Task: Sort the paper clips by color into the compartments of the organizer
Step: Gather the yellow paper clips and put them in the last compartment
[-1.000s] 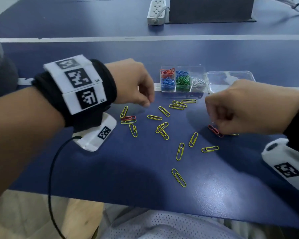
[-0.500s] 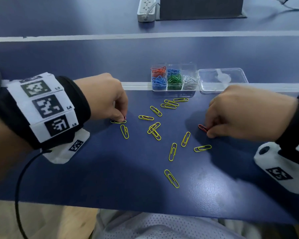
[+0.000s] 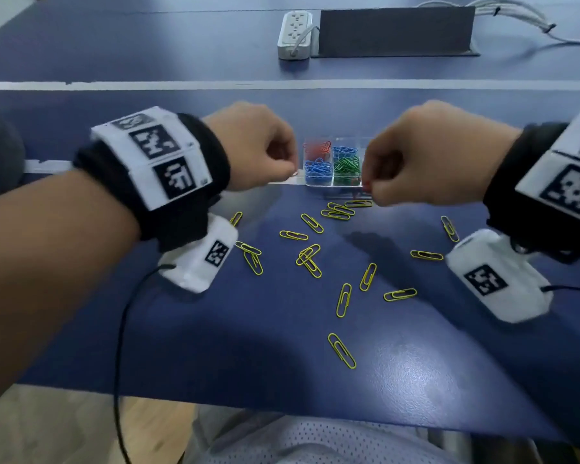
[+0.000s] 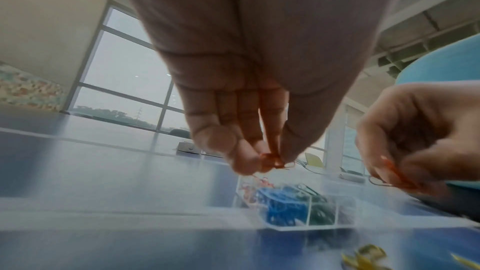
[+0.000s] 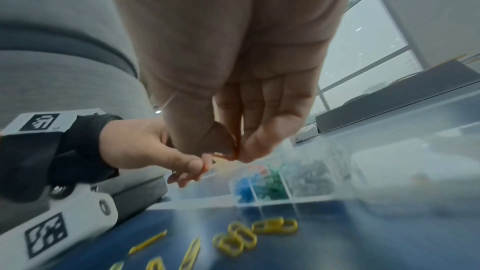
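Observation:
A clear organizer (image 3: 333, 184) stands mid-table with red (image 3: 316, 148), blue (image 3: 318, 167) and green (image 3: 347, 165) clips in separate compartments. My left hand (image 3: 292, 172) hovers at its left edge and pinches a red clip (image 4: 272, 161) between thumb and fingers. Over the organizer's right side, my right hand (image 3: 368, 186) pinches another red clip (image 5: 225, 155) and hides the right-hand compartments. Several yellow clips (image 3: 310, 259) lie scattered on the blue table in front of the organizer.
A white power strip (image 3: 294, 35), a dark panel (image 3: 395, 31) and cables (image 3: 516, 21) sit at the back of the table. The table's front edge (image 3: 282, 408) runs just above my lap.
Both hands have lifted off the table, each with a red clip, and moved up and inward to the organizer. No red clips lie among the yellow ones now.

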A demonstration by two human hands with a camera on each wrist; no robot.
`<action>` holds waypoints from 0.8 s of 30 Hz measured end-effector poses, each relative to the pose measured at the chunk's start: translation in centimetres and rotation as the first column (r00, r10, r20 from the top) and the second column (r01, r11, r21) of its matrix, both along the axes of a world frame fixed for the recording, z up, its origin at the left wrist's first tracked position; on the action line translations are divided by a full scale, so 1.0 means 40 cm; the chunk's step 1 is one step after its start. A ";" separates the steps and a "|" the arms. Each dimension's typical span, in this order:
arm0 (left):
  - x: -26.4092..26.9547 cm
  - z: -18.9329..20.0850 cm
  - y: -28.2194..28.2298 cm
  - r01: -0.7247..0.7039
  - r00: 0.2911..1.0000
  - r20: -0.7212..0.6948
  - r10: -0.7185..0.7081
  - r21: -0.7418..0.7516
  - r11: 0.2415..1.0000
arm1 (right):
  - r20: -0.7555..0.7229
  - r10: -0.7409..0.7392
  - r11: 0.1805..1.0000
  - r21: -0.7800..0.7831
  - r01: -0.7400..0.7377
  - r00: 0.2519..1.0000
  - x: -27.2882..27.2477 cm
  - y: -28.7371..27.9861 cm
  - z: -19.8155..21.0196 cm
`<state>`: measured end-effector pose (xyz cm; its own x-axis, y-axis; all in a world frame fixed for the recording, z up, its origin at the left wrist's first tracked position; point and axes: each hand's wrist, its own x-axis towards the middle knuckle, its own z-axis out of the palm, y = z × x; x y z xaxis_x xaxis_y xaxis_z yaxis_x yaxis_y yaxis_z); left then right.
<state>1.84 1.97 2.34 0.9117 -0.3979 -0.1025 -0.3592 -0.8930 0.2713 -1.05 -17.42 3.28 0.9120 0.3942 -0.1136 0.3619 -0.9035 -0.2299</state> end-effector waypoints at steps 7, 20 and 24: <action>0.105 -0.024 -0.090 -0.061 0.994 0.085 0.068 -0.083 0.995 | 0.000 -0.133 0.987 0.090 0.133 0.991 0.114 0.036 0.004; 0.126 -0.035 -0.077 -0.156 0.986 0.023 0.164 -0.196 0.968 | -0.033 -0.261 0.964 0.043 0.262 0.965 0.211 0.106 -0.013; 0.119 -0.042 -0.062 -0.149 0.989 -0.015 0.149 -0.192 0.970 | 0.006 -0.232 0.973 0.021 0.232 0.973 0.208 0.126 -0.023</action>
